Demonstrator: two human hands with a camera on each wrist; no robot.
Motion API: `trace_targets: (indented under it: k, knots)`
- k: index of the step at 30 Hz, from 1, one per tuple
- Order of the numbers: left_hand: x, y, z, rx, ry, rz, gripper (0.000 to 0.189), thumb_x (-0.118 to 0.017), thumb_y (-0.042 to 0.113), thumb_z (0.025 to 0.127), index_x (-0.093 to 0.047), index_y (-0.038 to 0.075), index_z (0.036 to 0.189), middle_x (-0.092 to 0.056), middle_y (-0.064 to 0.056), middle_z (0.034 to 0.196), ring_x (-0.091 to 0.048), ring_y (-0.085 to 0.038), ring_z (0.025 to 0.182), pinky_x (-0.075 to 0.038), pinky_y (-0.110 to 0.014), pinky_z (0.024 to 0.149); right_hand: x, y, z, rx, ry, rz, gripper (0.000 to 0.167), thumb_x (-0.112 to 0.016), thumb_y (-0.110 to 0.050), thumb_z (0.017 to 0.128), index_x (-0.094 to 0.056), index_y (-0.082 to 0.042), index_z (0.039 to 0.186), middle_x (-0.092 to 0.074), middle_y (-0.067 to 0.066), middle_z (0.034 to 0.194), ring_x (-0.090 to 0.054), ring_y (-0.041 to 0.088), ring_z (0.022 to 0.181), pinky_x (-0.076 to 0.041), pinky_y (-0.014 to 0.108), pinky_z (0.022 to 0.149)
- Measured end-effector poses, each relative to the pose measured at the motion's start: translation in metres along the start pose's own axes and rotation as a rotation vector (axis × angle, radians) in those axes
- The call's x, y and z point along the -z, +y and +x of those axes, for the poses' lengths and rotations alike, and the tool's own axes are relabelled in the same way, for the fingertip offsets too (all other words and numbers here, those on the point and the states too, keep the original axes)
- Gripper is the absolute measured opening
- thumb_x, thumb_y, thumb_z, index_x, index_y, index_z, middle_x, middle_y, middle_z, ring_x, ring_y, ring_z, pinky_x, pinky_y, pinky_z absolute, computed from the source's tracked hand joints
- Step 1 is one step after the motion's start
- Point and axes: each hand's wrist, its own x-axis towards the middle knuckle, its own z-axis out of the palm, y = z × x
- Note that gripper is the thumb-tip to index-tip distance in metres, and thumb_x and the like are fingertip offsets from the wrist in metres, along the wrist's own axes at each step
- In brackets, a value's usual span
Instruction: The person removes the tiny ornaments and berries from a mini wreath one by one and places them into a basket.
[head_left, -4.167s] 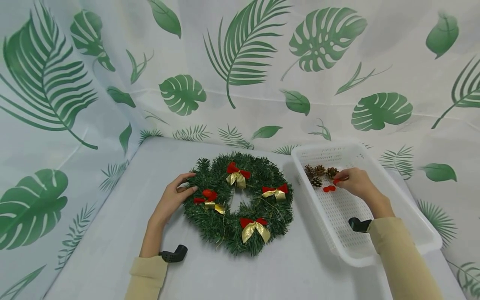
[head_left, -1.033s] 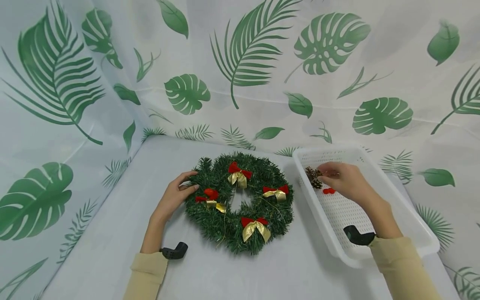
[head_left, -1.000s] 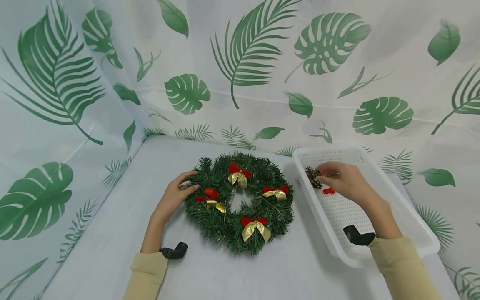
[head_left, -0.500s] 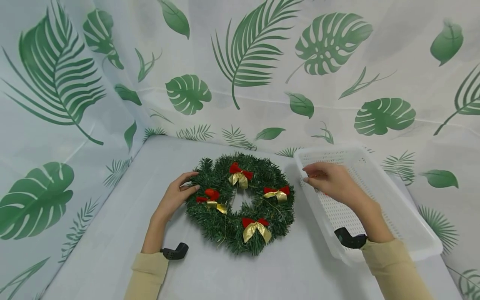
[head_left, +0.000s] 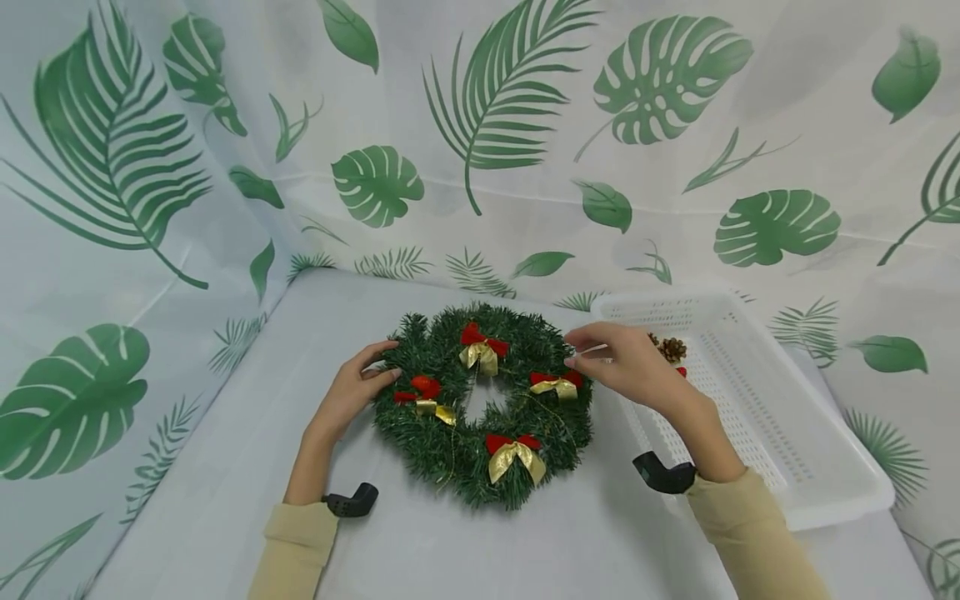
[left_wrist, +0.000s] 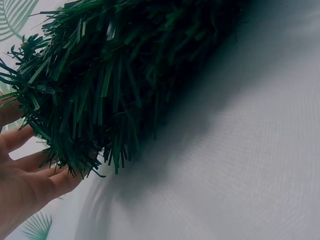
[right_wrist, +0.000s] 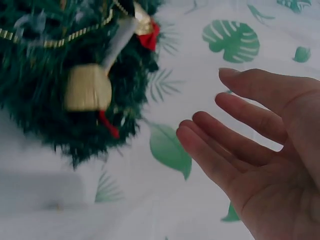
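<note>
A green Christmas wreath lies on the white table, decorated with several red and gold bows. My left hand holds its left edge, fingers and thumb at the tinsel; some fingertips are hidden in the greenery in the left wrist view. At the wreath's right edge, near the right bow, hovers my right hand. In the right wrist view its fingers are loosely bent and apart, with nothing visible between them. A small red piece sits by the left bow.
To the right stands a white perforated basket. Pine cones and a bit of red show inside it, partly behind my right hand and forearm. A leaf-printed curtain borders the table at the back and left.
My right hand has moved left, out of the basket and over to the wreath's right edge. My left hand stays at the wreath, which has not visibly moved.
</note>
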Motion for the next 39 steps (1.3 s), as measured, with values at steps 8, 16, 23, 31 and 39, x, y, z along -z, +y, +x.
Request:
trace_targets:
  k: [8, 16, 23, 31, 39]
  knots:
    - [0.003, -0.001, -0.002, 0.004, 0.004, 0.014, 0.055, -0.064, 0.024, 0.104, -0.045, 0.023, 0.156, -0.029, -0.014, 0.167, -0.05, -0.041, 0.14, -0.047, -0.058, 0.107, -0.022, -0.012, 0.013, 0.025, -0.064, 0.052, 0.031, -0.071, -0.007, 0.097, -0.069, 0.001, 0.127, -0.07, 0.02, 0.122, -0.071, 0.037, 0.108, -0.06, 0.042, 0.091]
    - [0.003, -0.001, -0.004, 0.021, 0.004, 0.024, 0.055, -0.064, 0.024, 0.104, -0.045, 0.025, 0.156, -0.029, -0.015, 0.167, -0.049, -0.041, 0.142, -0.048, -0.056, 0.106, -0.04, -0.026, 0.025, 0.066, -0.095, 0.095, 0.035, -0.072, -0.005, 0.096, -0.067, 0.005, 0.129, -0.069, 0.024, 0.124, -0.071, 0.036, 0.108, -0.059, 0.041, 0.092]
    - [0.004, 0.002, -0.001, 0.008, 0.004, 0.03, 0.056, -0.064, 0.024, 0.104, -0.045, 0.025, 0.156, -0.032, -0.015, 0.165, -0.052, -0.04, 0.138, -0.049, -0.055, 0.105, -0.049, -0.038, 0.031, 0.074, -0.099, 0.104, 0.034, -0.073, -0.007, 0.096, -0.068, 0.001, 0.128, -0.07, 0.021, 0.124, -0.072, 0.034, 0.109, -0.06, 0.039, 0.091]
    - [0.0, 0.001, 0.001, -0.007, 0.011, 0.049, 0.056, -0.063, 0.024, 0.104, -0.045, 0.021, 0.157, -0.036, -0.018, 0.163, -0.054, -0.042, 0.136, -0.047, -0.057, 0.107, -0.066, -0.042, 0.037, 0.095, -0.13, 0.155, 0.033, -0.071, -0.006, 0.097, -0.067, -0.001, 0.13, -0.07, 0.018, 0.125, -0.072, 0.029, 0.108, -0.06, 0.033, 0.09]
    - [-0.001, 0.0, 0.002, -0.011, 0.02, 0.038, 0.055, -0.063, 0.023, 0.105, -0.045, 0.022, 0.157, -0.034, -0.016, 0.165, -0.053, -0.041, 0.137, -0.045, -0.058, 0.11, -0.082, -0.047, 0.043, 0.121, -0.129, 0.164, 0.034, -0.073, -0.004, 0.095, -0.068, -0.001, 0.129, -0.071, 0.017, 0.123, -0.073, 0.029, 0.108, -0.06, 0.029, 0.089]
